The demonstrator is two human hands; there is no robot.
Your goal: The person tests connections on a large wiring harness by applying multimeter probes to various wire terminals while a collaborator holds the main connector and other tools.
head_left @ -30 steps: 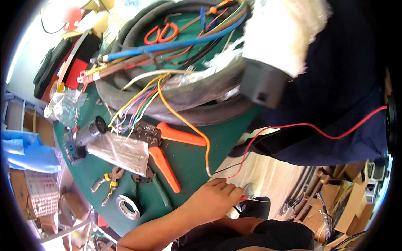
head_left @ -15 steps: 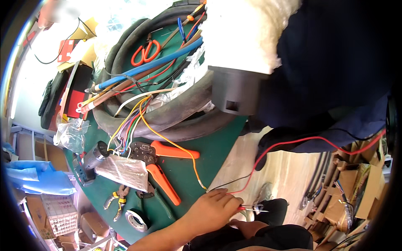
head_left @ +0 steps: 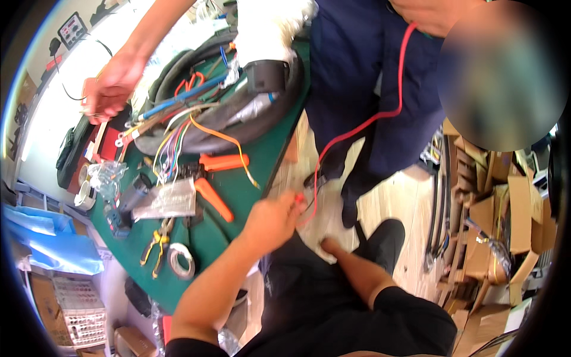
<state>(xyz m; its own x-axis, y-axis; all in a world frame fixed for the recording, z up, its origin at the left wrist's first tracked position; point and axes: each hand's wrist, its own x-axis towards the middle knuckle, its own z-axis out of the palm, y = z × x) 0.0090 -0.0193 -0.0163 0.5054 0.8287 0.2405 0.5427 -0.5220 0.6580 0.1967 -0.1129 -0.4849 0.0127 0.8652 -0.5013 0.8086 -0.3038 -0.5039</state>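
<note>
Okay, your left hand (head_left: 272, 221) has fingers (head_left: 295, 206) seemingly clamped on red lead (head_left: 399, 89); co-worker's hand (head_left: 431, 13) tugging could yank it free. Right hand (head_left: 328, 245): can't tell grip.

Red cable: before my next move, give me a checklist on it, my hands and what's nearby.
1. Red cable held up: ok, in a co-worker's hand.
2. Cable slack: ok, it hangs in a curve.
3. Left hand gripping it: cannot tell, too blurred.
4. Right hand holding anything: cannot tell.
5. Orange wire in hand: not ok, its end shows apart from the left hand.
6. Crimper on the table: ok, handles spread.
</note>
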